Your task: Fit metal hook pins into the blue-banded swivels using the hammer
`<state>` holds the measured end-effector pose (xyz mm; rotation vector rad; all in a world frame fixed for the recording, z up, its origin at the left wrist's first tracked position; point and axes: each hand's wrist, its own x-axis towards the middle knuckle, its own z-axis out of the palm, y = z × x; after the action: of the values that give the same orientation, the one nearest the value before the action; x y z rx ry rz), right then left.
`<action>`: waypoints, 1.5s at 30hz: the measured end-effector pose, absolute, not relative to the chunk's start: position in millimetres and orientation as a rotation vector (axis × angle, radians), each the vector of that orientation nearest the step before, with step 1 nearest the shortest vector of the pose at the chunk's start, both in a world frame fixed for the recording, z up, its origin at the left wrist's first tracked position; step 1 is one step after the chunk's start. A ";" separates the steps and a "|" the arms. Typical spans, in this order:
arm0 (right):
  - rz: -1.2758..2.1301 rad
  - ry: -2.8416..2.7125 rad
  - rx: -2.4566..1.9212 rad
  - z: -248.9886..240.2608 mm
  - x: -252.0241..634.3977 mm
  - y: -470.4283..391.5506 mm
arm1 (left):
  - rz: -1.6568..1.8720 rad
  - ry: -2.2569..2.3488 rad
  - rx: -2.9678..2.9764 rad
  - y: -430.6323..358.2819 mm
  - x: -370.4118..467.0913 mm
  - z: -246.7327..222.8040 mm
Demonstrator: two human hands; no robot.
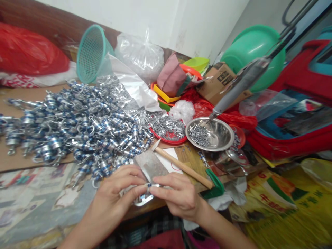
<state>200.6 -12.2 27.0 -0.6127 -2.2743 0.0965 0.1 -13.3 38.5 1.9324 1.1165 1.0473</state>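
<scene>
Between my two hands is a small silver and blue metal fitting with a flat hooked piece (144, 199), held just in front of a grey metal block (151, 166). My left hand (123, 186) closes round its left side, thumb and fingers pressed in. From the other side my right hand (178, 193) pinches its end with thumb and forefinger. Fingers hide much of the fitting. Beside the block a hammer (181, 166) with a wooden handle lies slantwise. A large heap of similar blue and silver fittings (83, 124) spreads out to the left.
A red tray (171, 140) holds small metal pieces; a steel bowl (223, 138) holds metal pins. A grey-handled tool (241, 83) hangs over the bowl. Behind stand a turquoise basket (90, 52), a plastic bag (140, 48) and a cardboard box (218, 81). A red plastic stool (293, 83) is at right.
</scene>
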 end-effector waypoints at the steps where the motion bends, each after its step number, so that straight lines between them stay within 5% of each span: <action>1: 0.137 -2.249 -0.644 26.1 199.3 -13.2 | 0.996 1.133 1.841 -12.5 0.1 38.4; 5: 0.369 -2.130 -0.766 24.1 191.4 -17.4 | 0.820 1.202 1.358 -13.6 7.2 32.6; 14: 0.728 -2.059 -1.026 31.3 187.0 -2.5 | 1.051 1.137 0.797 -22.6 21.6 15.3; 19: 0.167 -2.094 -1.815 34.5 214.6 87.4 | 0.974 1.083 0.844 -9.5 17.2 19.5; 27: 0.186 -2.105 -2.099 11.0 206.0 167.3 | 0.800 0.950 0.948 3.3 8.8 29.4; 34: 0.326 -2.053 -1.918 22.2 217.2 158.3 | 0.750 0.857 0.930 9.3 4.3 21.9; 40: 0.565 -2.121 -1.377 33.6 201.8 64.2 | 0.856 0.861 0.819 11.5 2.1 7.6; 45: 0.292 -2.210 -0.983 24.3 182.9 5.9 | 0.885 0.865 0.826 10.5 3.6 5.2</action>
<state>182.9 5.9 24.3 -0.9832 -2.2099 0.2924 3.6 10.5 5.2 0.8260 0.8654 0.8851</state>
